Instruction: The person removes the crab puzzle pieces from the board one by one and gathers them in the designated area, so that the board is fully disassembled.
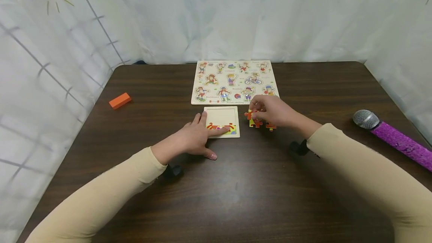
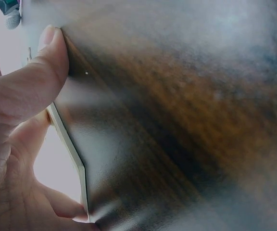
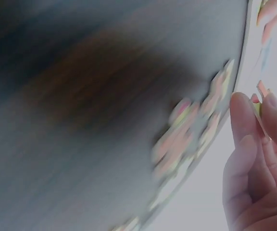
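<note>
We see that the right hand (image 1: 274, 111) pinches a puzzle piece (image 3: 257, 109) at three o'clock of the tray (image 1: 221, 113); its low knuckles could scatter the loose pieces (image 1: 255, 123) close by. The left hand (image 1: 195, 138), fingers extended, reaches in from nine o'clock; should its index drag, we think the fitted pieces (image 1: 233, 128) along six o'clock could shift.

- The left arm (image 1: 104, 194) is slanting inward from the lower left.
- The left hand (image 1: 194, 138) is resting palm down, fingers (image 1: 219, 131) spreading, thumb (image 1: 210, 155) pointing away from them.
- The right arm (image 1: 364, 171) is slanting inward from the lower right.
- The right hand (image 1: 274, 110) is bending downward, thumb and fingertips pinching.
</note>
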The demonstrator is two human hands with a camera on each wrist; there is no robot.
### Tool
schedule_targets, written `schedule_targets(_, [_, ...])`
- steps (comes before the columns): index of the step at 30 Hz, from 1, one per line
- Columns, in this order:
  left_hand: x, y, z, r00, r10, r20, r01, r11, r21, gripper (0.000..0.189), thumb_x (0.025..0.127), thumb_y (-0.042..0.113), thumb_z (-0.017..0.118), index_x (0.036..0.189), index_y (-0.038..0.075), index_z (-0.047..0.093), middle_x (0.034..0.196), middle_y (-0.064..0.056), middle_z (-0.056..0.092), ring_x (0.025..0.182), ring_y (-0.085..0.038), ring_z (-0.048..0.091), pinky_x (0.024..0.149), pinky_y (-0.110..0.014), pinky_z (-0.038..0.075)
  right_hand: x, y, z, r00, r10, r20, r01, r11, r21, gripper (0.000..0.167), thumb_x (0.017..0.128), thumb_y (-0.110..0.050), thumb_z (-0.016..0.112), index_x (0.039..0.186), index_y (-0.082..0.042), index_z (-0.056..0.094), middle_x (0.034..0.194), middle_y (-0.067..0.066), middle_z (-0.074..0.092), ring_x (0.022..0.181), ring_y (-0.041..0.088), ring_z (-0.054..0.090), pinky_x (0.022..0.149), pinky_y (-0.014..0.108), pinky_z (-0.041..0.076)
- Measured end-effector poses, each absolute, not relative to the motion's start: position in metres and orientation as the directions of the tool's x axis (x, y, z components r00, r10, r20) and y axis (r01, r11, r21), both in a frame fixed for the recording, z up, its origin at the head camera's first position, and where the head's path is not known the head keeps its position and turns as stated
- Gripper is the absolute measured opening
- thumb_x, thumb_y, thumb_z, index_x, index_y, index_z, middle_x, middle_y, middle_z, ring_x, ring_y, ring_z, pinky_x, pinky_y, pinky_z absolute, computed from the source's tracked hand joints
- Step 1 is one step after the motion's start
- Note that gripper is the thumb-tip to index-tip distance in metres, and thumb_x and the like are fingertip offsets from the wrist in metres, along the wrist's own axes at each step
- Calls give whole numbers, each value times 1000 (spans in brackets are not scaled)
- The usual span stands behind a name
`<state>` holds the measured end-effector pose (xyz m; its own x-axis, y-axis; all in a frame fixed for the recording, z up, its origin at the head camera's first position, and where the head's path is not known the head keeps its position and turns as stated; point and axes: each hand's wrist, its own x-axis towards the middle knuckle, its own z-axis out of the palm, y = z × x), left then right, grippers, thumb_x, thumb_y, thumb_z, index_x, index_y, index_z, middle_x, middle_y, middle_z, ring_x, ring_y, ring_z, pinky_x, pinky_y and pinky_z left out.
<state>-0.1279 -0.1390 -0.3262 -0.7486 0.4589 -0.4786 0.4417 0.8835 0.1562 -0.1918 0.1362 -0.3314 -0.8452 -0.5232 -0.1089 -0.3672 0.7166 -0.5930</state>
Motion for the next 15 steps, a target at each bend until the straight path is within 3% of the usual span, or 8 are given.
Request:
schedule_targets(6, [-128, -139, -326, -748, 458, -480, 434, 885, 168, 95, 81, 58, 79, 160, 45, 27, 165, -38, 2, 153, -57, 10, 116, -65, 32, -188, 170, -327, -883, -453, -126, -304, 754, -583, 19, 94, -11, 75, 110, -5, 67, 101, 11, 73, 89, 22, 69, 78, 37, 50])
schedule_targets(11, [-128, -139, -325, -753, 458, -472, 443, 884, 151, 96, 82, 59, 79, 160, 48, 24, 165, -38, 3, 153, -57, 12, 116, -64, 32, -182, 191, -325, -897, -412, -161, -249, 770, -587, 31, 93, -10, 75, 121, -2, 66, 115, 17, 69, 102, 30, 68, 89, 48, 54])
schedule_targets(15, [-127, -138, -325, -753, 455, -476, 439, 886, 152, 96, 82, 59, 79, 160, 49, 24, 166, -37, 3, 153, -56, 12, 117, -64, 32, -179, 205, -326, -906, -387, -171, -231, 791, -567, 37, 91, -11, 78, 125, -2, 66, 113, 18, 66, 97, 30, 67, 83, 45, 55])
